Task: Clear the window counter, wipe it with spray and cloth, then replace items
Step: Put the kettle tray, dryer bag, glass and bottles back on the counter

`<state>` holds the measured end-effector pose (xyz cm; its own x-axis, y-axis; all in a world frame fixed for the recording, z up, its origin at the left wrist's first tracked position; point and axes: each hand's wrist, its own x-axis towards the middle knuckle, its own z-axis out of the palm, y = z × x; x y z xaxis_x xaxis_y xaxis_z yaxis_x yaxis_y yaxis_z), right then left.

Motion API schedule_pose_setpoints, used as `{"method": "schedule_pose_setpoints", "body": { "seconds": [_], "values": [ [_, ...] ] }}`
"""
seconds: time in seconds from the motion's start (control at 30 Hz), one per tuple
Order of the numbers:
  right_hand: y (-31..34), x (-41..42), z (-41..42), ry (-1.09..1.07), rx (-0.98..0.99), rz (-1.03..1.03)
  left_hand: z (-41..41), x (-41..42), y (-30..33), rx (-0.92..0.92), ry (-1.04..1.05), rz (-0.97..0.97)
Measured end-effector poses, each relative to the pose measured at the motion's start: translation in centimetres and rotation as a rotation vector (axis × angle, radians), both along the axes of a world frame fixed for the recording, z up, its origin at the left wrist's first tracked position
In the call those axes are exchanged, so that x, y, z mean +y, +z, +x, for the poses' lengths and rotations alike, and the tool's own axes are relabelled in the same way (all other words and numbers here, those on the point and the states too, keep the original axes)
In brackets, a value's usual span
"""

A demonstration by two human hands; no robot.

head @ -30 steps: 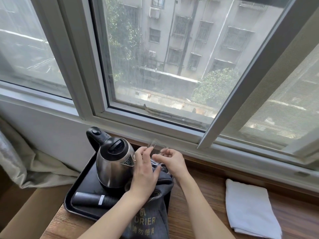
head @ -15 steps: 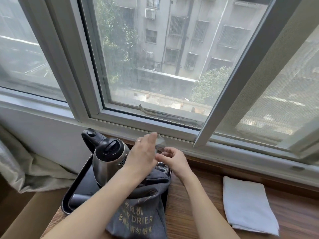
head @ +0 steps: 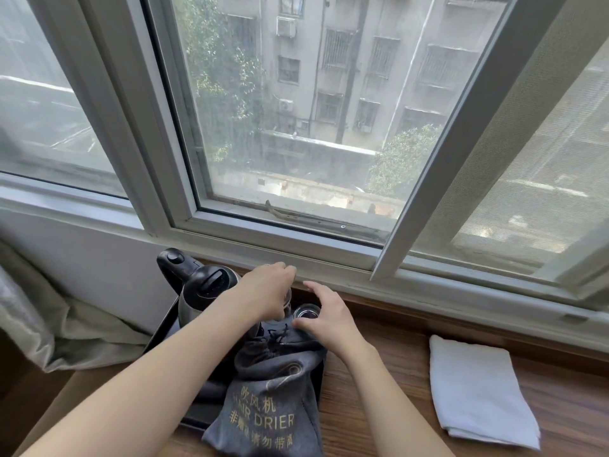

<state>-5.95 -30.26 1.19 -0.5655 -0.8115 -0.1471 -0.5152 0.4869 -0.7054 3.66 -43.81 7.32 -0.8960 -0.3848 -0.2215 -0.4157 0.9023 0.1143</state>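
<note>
- The wooden tabletop (head: 395,374) runs under the window frame (head: 296,245), with a black tray (head: 164,334) at its left end.
- On the tray stands a steel electric kettle (head: 201,298) with a black lid and handle, at the tray's far left.
- A grey drawstring bag (head: 273,400) printed "HAIR DRIER" in gold lies across the front of the tray and hangs over its near edge onto the wood.
- The left hand (head: 267,291) reaches over the kettle's right side, fingers curled downward around a clear drinking glass (head: 287,300); only a sliver of the glass shows under the fingers, so the grip looks like a hold from above but its exact form is hard to make out.
- Just to the right, a second glass (head: 308,313) stands upright in the tray's far right corner, its rim facing up.
- The right hand (head: 326,311) arches over that second glass, fingers loosely spread and bent, the thumb down by the bag's gathered neck; whether the fingers touch the rim I cannot tell, and it appears to hold nothing.
- A folded white cloth (head: 478,390) lies flat on the tabletop well to the right, apart from the tray.
- A grey curtain (head: 39,324) bunches at the far left below the sill.
</note>
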Motion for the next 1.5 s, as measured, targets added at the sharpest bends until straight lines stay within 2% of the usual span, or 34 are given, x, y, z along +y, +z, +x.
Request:
{"method": "schedule_pose_setpoints", "body": {
  "seconds": [0.57,1.1,1.3,1.5],
  "values": [
    [-2.1,-0.1,-0.2,-0.028,0.025,0.064,-2.1,1.0,-2.8,-0.158,-0.025,0.0],
    [-3.1,0.7,-0.4,-0.071,-0.059,0.068,-2.7,0.0,-4.0,-0.188,0.04,0.087],
    [-2.6,1.7,-0.6,-0.092,-0.081,0.042,-2.4,0.1,-4.3,0.008,-0.009,0.121],
    [-2.1,2.9,-0.6,-0.064,-0.143,0.032,-1.7,2.4,-5.2,0.145,0.027,0.304]
  ]
}}
